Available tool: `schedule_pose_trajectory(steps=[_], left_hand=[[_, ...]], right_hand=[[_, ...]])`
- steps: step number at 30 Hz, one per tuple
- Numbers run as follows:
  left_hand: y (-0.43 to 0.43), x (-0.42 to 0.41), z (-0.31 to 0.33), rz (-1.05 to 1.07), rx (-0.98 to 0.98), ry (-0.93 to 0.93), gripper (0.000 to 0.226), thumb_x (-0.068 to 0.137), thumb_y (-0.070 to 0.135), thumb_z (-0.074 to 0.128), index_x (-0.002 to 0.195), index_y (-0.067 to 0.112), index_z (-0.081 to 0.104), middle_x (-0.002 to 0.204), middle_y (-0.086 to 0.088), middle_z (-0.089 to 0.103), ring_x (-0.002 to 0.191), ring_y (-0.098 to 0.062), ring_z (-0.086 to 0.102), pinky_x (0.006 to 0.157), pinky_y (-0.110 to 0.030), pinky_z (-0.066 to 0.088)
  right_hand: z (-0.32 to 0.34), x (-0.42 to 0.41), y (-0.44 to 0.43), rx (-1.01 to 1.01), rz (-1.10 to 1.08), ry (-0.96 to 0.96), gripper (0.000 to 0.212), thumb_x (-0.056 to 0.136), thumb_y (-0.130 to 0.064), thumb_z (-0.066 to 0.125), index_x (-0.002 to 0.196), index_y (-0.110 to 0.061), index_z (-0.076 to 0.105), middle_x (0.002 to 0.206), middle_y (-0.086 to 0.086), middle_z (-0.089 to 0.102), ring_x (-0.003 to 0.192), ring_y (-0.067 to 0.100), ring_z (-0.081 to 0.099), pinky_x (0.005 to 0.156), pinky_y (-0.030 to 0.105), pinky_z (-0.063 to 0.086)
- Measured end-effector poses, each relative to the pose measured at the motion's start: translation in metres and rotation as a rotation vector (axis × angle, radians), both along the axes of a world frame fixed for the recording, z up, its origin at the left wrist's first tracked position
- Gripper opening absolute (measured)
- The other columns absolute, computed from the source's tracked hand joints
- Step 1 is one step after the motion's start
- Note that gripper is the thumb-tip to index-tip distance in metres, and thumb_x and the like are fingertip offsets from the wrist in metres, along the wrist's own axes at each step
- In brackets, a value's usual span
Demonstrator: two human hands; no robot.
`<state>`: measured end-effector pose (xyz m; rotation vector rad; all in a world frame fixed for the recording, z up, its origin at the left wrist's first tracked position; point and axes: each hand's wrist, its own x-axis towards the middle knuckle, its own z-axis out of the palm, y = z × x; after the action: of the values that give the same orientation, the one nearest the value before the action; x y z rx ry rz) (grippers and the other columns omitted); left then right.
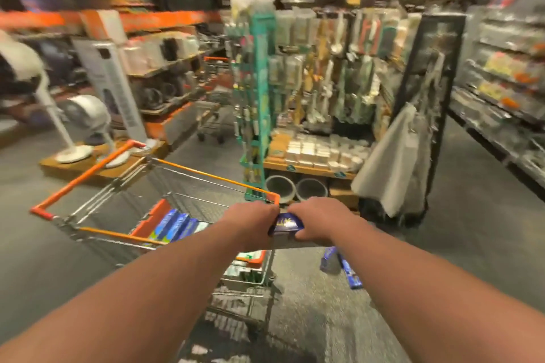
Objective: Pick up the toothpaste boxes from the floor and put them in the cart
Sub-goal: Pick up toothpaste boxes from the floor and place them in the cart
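Observation:
A blue toothpaste box (285,226) is held between my left hand (253,221) and my right hand (316,221), both gripping it over the near right corner of the cart. The wire cart (85,228) has orange rims and stands left of centre. Several blue toothpaste boxes (174,225) lie inside its basket. Two more blue boxes (349,271) lie on the grey floor to the right of the cart, below my right forearm. The picture is blurred.
A teal display rack (256,103) and a stand of hanging utensils (327,82) rise just beyond the cart. Two grey bowls (295,187) sit under it. White fans (82,127) stand on a wooden platform at left. Shelves (501,91) line the right side. Another cart (212,115) is farther back.

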<state>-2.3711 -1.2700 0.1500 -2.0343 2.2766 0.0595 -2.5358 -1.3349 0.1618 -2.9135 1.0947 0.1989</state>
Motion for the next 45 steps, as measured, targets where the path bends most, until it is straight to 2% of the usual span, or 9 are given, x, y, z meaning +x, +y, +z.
schedule_pose_trajectory(steps=[4,10,17,22,32,35,38,42,45], left_hand=[[0.031,0.067,0.03,0.114,-0.019,0.011,0.027,0.085,0.045,0.065,0.102,0.025,0.059,0.103,-0.006,0.068,0.099,-0.033,0.067,0.071,-0.034,0.048],[0.048,0.182,0.039,0.177,-0.007,-0.046,0.029,0.086,0.031,0.065,0.113,0.022,0.066,0.105,-0.006,0.068,0.1,-0.031,0.065,0.066,-0.031,0.041],[0.022,0.319,0.041,0.091,-0.014,-0.075,0.023,0.085,0.032,0.065,0.107,0.024,0.063,0.093,-0.001,0.064,0.096,-0.032,0.066,0.066,-0.031,0.045],[-0.025,0.374,0.017,-0.038,-0.032,-0.07,0.023,0.089,0.032,0.064,0.11,0.023,0.063,0.102,-0.004,0.069,0.097,-0.032,0.066,0.069,-0.034,0.049],[-0.175,0.438,-0.089,-0.161,0.108,0.009,0.024,0.088,0.038,0.069,0.11,0.028,0.064,0.092,0.006,0.062,0.096,-0.026,0.065,0.069,-0.03,0.043],[-0.225,0.453,-0.132,-0.244,0.16,-0.091,0.024,0.089,0.039,0.07,0.11,0.028,0.064,0.096,0.006,0.067,0.099,-0.024,0.065,0.08,-0.032,0.037],[-0.265,0.465,-0.183,-0.354,0.231,-0.193,0.019,0.088,0.022,0.065,0.106,0.028,0.062,0.101,0.005,0.069,0.104,-0.023,0.065,0.094,-0.033,0.037],[-0.308,0.481,-0.26,-0.588,0.343,-0.329,0.028,0.086,0.015,0.061,0.11,0.029,0.06,0.111,0.006,0.067,0.119,-0.021,0.059,0.118,-0.044,0.027],[-0.332,0.495,-0.324,-0.786,0.348,-0.367,0.025,0.093,0.015,0.056,0.11,0.032,0.06,0.114,0.01,0.065,0.124,-0.018,0.053,0.123,-0.049,0.016]], right_hand=[[0.026,0.07,0.012,-0.062,0.112,-0.002,0.022,0.086,-0.042,0.064,0.09,-0.031,0.045,0.1,0.001,0.062,0.093,0.025,0.06,0.067,0.033,0.039],[0.021,0.188,0.015,-0.086,0.155,0.004,0.026,0.087,-0.047,0.063,0.106,-0.03,0.054,0.096,-0.002,0.058,0.092,0.025,0.06,0.066,0.033,0.04],[0.023,0.312,0.009,-0.096,0.069,-0.022,0.022,0.089,-0.047,0.06,0.099,-0.03,0.051,0.088,-0.004,0.054,0.083,0.023,0.055,0.067,0.035,0.046],[0.002,0.358,-0.011,-0.075,-0.055,-0.008,0.024,0.089,-0.048,0.058,0.097,-0.029,0.047,0.089,-0.002,0.052,0.087,0.026,0.058,0.065,0.034,0.042],[-0.097,0.429,-0.13,0.134,-0.271,0.044,0.043,0.077,-0.062,0.061,0.09,-0.023,0.049,0.093,0.002,0.059,0.086,0.027,0.058,0.066,0.034,0.043],[-0.145,0.449,-0.163,0.308,-0.37,0.012,0.047,0.077,-0.062,0.062,0.096,-0.02,0.051,0.098,0.004,0.062,0.09,0.029,0.062,0.066,0.033,0.043],[-0.198,0.467,-0.183,0.484,-0.51,-0.045,0.046,0.076,-0.053,0.065,0.099,-0.019,0.046,0.103,0.005,0.062,0.092,0.03,0.062,0.068,0.032,0.043],[-0.28,0.494,-0.187,0.702,-0.742,-0.149,0.073,0.07,-0.058,0.07,0.12,-0.013,0.043,0.114,0.007,0.06,0.105,0.031,0.062,0.079,0.036,0.051],[-0.34,0.518,-0.186,0.786,-0.952,-0.217,0.091,0.069,-0.054,0.077,0.136,-0.008,0.034,0.13,0.013,0.057,0.118,0.033,0.058,0.093,0.039,0.05]])
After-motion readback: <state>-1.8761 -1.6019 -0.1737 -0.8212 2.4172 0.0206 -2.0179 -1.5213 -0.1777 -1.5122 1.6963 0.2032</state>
